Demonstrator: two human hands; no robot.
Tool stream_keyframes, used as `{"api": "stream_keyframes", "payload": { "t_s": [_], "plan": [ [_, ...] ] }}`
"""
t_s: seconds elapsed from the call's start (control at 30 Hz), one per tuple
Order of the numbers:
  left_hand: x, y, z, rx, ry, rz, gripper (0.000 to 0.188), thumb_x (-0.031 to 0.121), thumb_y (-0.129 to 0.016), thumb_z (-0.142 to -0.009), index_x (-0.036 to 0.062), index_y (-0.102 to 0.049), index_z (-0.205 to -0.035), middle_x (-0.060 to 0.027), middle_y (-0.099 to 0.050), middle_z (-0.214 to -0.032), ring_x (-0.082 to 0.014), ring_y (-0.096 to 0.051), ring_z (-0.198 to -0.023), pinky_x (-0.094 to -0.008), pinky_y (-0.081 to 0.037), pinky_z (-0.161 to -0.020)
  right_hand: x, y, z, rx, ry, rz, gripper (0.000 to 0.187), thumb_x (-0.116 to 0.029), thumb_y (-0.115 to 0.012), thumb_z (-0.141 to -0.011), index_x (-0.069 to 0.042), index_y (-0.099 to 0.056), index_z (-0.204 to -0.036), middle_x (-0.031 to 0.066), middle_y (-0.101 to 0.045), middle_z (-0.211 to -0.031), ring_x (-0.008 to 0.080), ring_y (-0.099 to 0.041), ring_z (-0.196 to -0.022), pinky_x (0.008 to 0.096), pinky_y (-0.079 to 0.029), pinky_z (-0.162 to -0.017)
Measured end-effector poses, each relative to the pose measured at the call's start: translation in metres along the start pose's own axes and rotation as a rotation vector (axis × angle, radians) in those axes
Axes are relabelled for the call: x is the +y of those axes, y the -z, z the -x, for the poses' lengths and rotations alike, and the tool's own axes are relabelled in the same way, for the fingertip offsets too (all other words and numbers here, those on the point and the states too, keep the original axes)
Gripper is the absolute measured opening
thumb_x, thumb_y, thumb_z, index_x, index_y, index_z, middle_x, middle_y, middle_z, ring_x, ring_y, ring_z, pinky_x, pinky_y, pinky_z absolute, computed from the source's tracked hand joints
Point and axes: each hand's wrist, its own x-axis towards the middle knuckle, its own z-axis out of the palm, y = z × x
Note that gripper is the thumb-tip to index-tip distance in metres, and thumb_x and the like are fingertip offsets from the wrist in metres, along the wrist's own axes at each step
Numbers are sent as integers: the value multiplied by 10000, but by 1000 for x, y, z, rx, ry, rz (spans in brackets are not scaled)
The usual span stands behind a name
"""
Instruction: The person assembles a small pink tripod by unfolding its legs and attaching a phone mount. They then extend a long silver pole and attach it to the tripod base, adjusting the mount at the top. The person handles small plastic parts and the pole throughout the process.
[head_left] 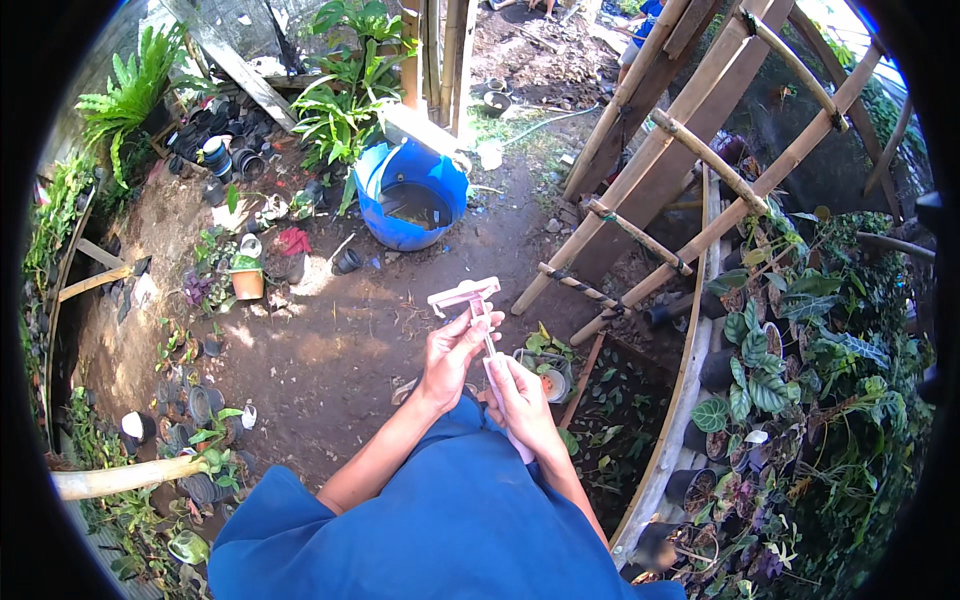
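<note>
A pale pink selfie stick is in front of my body, its long clamp-shaped head at the top and a thin metal rod below it. My left hand is closed around the part just under the head, with the thumb pressed against it. Lower down, my right hand wraps round the pink handle, whose end shows beneath the palm. The clamp on the head has nothing in it. Parts of the rod are covered by my fingers.
Ahead stands a broken-edged blue tub. A bamboo ladder leans at the right, above a bed of potted plants edged by a pole. An orange pot and several black pots are on the left. Someone in blue is far off.
</note>
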Motion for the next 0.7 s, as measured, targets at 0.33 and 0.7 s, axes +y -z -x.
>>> {"api": "stream_keyframes", "payload": {
  "t_s": [0.33,0.7],
  "plan": [
    [0,20,14,112,-75,-256,334,133,-625,-1021,16,-649,-1334,-103,-713,-1216,-90,-615,-1041,-261,-503,-918,19,-3,-5,-165,-153,-149,429,-423,-465,-1093,-33,-599,-1212,-13,-502,-708,48,-432,-537,205,-347,-474],
    [7,14,7,-125,-45,-351,393,210,-630,-1026,15,-602,-1367,-104,-703,-1182,-138,-652,-1027,-308,-537,-915,21,-4,9,-62,-46,-52,404,-438,-461,-1089,-46,-555,-1118,16,-537,-694,76,-505,-529,223,-403,-473]
  ]
}}
